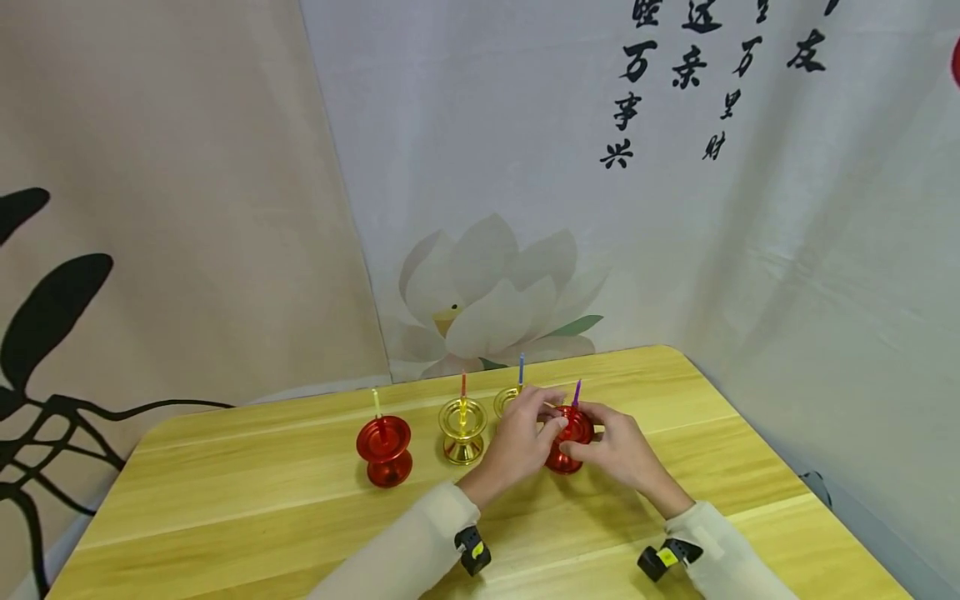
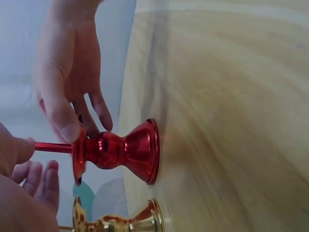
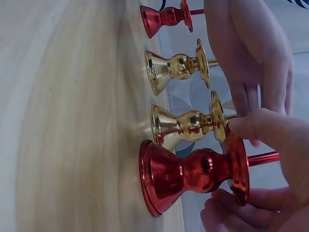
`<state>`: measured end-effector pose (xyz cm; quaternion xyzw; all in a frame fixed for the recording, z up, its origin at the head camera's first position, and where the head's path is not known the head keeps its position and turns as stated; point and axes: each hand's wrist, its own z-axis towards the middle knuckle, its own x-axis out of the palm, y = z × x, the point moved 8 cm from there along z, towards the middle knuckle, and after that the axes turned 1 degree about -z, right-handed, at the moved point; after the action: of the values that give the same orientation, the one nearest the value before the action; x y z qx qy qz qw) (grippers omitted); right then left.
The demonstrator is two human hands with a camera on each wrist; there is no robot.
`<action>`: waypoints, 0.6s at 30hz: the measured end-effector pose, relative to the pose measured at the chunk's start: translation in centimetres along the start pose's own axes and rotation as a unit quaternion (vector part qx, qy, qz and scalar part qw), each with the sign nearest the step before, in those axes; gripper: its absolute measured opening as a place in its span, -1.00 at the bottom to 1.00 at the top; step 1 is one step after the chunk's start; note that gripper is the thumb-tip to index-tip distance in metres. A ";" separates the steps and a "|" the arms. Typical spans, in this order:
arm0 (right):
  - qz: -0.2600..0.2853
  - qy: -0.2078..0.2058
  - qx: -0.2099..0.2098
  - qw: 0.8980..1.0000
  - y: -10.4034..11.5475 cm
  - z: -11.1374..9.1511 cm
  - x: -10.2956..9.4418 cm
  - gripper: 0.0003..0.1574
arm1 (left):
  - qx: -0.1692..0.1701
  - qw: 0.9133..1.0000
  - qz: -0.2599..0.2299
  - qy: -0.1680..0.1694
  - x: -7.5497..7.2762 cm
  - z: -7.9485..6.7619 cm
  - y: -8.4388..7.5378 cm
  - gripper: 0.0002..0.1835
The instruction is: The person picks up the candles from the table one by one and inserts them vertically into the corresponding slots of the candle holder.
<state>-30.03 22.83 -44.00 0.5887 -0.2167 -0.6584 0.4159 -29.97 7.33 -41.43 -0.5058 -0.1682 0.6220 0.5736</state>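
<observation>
A shiny red candle holder (image 1: 564, 463) stands upright on the table, with a thin purple candle (image 1: 577, 393) rising from its top. My right hand (image 1: 622, 447) grips the rim of its dish, thumb on the near side and fingers beyond. In the left wrist view, a red tube (image 2: 54, 147) rises from the dish of the held holder (image 2: 142, 151). My left hand (image 1: 522, 437) is at the left of the dish, fingers loosely bent; its thumb is close to the tube's top. Whether it touches the candle is hidden.
Left of the hands stand a gold holder (image 1: 463, 451) with a red candle (image 1: 463, 384) and a red holder (image 1: 389, 471) with a yellow candle (image 1: 377, 403). Behind the left hand is another gold holder (image 1: 502, 403) with a blue candle (image 1: 521, 370). A printed curtain (image 1: 525, 167) hangs behind the table (image 1: 225, 500).
</observation>
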 end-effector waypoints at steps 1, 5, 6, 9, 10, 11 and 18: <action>-0.003 0.000 0.001 1.000 -0.1 0.1 0.0 -0.20 | -0.005 1.000 0.000 0.005 -0.2 -0.4 0.0 -0.66; -0.019 -0.006 0.016 1.000 -0.8 0.7 -0.3 -0.18 | -0.006 1.000 0.012 0.028 -1.0 -2.1 -0.2 -0.65; -0.021 -0.007 0.020 1.000 -1.1 0.9 -0.4 -0.17 | -0.008 0.999 0.011 0.035 -1.2 -2.6 -0.2 -0.65; -0.029 -0.012 0.030 0.999 -1.7 1.4 -0.7 -0.15 | -0.022 0.998 0.009 0.061 -2.0 -4.3 -0.1 -0.68; -0.031 -0.014 0.033 0.999 -1.8 1.5 -0.7 -0.15 | -0.029 0.997 0.007 0.070 -2.3 -4.9 0.0 -0.69; -0.031 -0.014 0.034 0.999 -2.0 1.7 -0.8 -0.14 | -0.039 0.996 0.005 0.078 -2.7 -5.5 0.1 -0.70; -0.049 -0.021 0.041 0.998 -2.9 2.5 -1.4 -0.09 | -0.081 0.991 0.021 0.104 -6.2 -10.1 1.7 -0.75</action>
<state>-33.31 25.11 -44.88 0.6010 -0.2233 -0.6808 0.3541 -23.63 -2.34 -44.45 -0.6162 -0.1472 0.5619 0.5319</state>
